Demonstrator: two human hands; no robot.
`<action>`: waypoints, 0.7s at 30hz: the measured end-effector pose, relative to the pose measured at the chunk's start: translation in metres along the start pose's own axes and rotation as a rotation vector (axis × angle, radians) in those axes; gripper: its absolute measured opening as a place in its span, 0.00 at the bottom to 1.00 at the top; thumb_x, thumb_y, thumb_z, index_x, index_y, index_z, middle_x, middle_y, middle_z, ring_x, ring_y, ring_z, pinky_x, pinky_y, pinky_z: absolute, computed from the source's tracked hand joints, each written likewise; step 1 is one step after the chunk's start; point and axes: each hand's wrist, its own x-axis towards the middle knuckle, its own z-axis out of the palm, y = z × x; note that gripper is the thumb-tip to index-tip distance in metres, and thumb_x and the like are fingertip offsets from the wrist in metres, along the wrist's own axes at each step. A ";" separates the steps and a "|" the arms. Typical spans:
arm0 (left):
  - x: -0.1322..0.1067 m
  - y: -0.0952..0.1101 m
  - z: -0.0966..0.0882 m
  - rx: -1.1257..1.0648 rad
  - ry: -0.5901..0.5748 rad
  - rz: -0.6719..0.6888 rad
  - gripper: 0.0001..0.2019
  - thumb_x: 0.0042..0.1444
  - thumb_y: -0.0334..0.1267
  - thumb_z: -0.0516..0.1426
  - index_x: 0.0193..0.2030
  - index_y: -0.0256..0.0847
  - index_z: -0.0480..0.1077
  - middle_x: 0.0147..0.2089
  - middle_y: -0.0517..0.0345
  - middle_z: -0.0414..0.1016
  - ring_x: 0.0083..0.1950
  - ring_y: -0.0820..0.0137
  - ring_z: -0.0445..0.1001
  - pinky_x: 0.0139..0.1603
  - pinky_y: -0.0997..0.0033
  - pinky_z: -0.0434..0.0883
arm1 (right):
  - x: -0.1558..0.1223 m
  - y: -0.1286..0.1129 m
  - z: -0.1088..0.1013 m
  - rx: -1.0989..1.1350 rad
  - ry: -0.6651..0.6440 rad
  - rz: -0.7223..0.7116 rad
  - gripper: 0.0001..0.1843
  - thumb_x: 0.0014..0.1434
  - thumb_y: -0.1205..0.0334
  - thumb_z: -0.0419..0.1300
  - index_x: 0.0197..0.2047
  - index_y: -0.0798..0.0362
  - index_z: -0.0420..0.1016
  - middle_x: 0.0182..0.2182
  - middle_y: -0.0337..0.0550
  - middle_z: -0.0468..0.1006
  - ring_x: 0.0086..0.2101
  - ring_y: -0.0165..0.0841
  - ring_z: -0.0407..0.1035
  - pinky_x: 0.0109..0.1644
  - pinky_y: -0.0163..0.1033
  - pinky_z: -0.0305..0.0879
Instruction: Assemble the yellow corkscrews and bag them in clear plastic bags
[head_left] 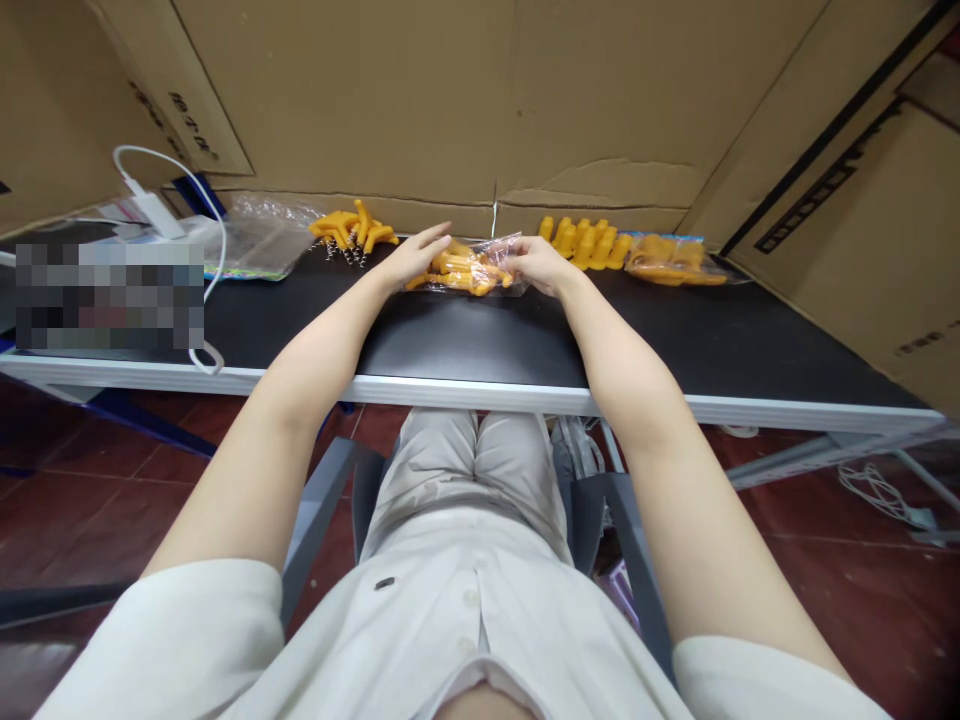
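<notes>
A clear plastic bag (480, 272) with orange-yellow plastic pieces inside lies on the black tabletop in front of me. My left hand (418, 258) rests at the bag's left side with its fingers stretched out. At the other end, my right hand (538, 264) has its fingers closed on the bag's edge. Left of the bag is a pile of orange-yellow branched handles (356, 230) with metal spirals like corkscrews. Several upright orange-yellow pieces (585, 243) stand close together beyond my right hand.
Farther right lies another filled plastic bag (671, 262). Flat clear bags (262, 245) lie to the left, near a white plug and cable (157, 212). Cardboard walls (495, 100) enclose the back and sides. A pale metal edge (480, 393) runs along the table front.
</notes>
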 end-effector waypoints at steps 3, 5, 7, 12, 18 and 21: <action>-0.007 0.016 -0.002 0.043 0.000 0.006 0.27 0.65 0.51 0.66 0.66 0.39 0.82 0.83 0.41 0.65 0.86 0.47 0.58 0.88 0.48 0.50 | 0.001 0.001 0.000 0.075 -0.041 0.022 0.15 0.48 0.78 0.69 0.39 0.56 0.84 0.37 0.44 0.87 0.43 0.38 0.83 0.52 0.44 0.83; -0.009 0.023 -0.001 0.067 0.025 0.009 0.19 0.62 0.44 0.67 0.56 0.39 0.86 0.82 0.41 0.67 0.85 0.46 0.62 0.88 0.47 0.52 | 0.002 0.001 0.001 0.117 -0.051 0.032 0.14 0.49 0.79 0.68 0.39 0.55 0.84 0.37 0.43 0.87 0.44 0.38 0.83 0.51 0.43 0.83; -0.010 0.026 0.001 0.077 0.044 0.011 0.14 0.61 0.40 0.66 0.52 0.40 0.86 0.81 0.44 0.70 0.84 0.47 0.63 0.88 0.47 0.52 | 0.002 -0.001 0.004 0.145 -0.034 0.030 0.13 0.51 0.78 0.68 0.39 0.55 0.83 0.38 0.43 0.87 0.44 0.38 0.84 0.52 0.43 0.83; -0.012 0.030 -0.001 0.072 0.084 0.035 0.13 0.62 0.37 0.64 0.51 0.40 0.86 0.81 0.45 0.70 0.85 0.47 0.62 0.87 0.46 0.52 | -0.003 -0.007 0.014 0.179 -0.014 -0.013 0.11 0.56 0.74 0.71 0.42 0.53 0.82 0.43 0.45 0.88 0.49 0.37 0.84 0.54 0.41 0.83; -0.013 0.027 -0.009 0.053 0.064 0.013 0.16 0.65 0.42 0.64 0.55 0.40 0.85 0.82 0.45 0.67 0.85 0.47 0.60 0.88 0.48 0.50 | -0.004 -0.004 0.021 0.105 -0.096 -0.048 0.16 0.53 0.78 0.68 0.43 0.52 0.83 0.44 0.45 0.89 0.52 0.38 0.83 0.61 0.45 0.82; -0.008 0.013 -0.011 0.065 0.109 -0.022 0.22 0.66 0.44 0.62 0.64 0.40 0.82 0.83 0.45 0.67 0.85 0.51 0.61 0.88 0.56 0.51 | 0.003 0.001 0.017 0.014 -0.101 -0.068 0.21 0.49 0.82 0.63 0.43 0.54 0.84 0.47 0.44 0.89 0.54 0.38 0.82 0.67 0.45 0.78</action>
